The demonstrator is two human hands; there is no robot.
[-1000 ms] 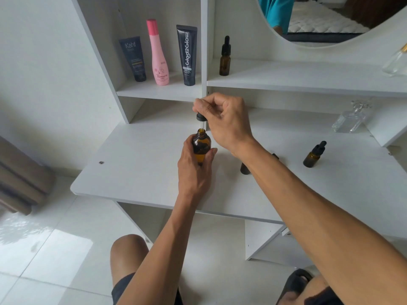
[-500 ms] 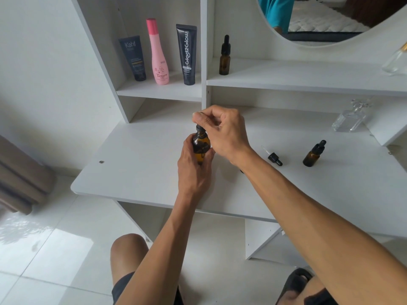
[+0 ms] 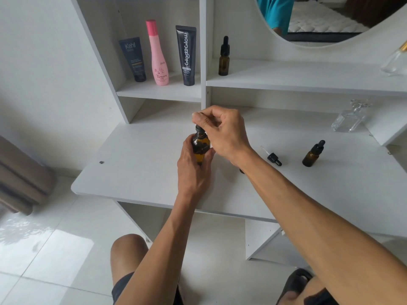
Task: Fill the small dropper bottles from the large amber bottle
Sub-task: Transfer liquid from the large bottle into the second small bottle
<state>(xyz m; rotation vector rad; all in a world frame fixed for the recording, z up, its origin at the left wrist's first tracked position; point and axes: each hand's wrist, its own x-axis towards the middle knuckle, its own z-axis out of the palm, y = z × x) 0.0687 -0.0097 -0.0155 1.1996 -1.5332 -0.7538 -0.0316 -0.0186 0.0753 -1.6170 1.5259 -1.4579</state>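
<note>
Both forearms reach forward over the desk's front edge. The left hand (image 3: 193, 164) curls upright in a grip. The right hand (image 3: 222, 130), above it, pinches downward, its fingertips (image 3: 199, 118) apparently pressed together.

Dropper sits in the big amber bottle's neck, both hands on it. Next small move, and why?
Probably squeeze and release the bulb to draw liquid. The right hand pinches the dropper cap at the amber bottle, which the left hand holds upright. A loose dropper on the desk suggests a small bottle is open.

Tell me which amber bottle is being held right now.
The large amber bottle: the left hand grips it while the right hand pinches its dropper cap. The shelf bottle and desk bottle stand untouched.
</note>
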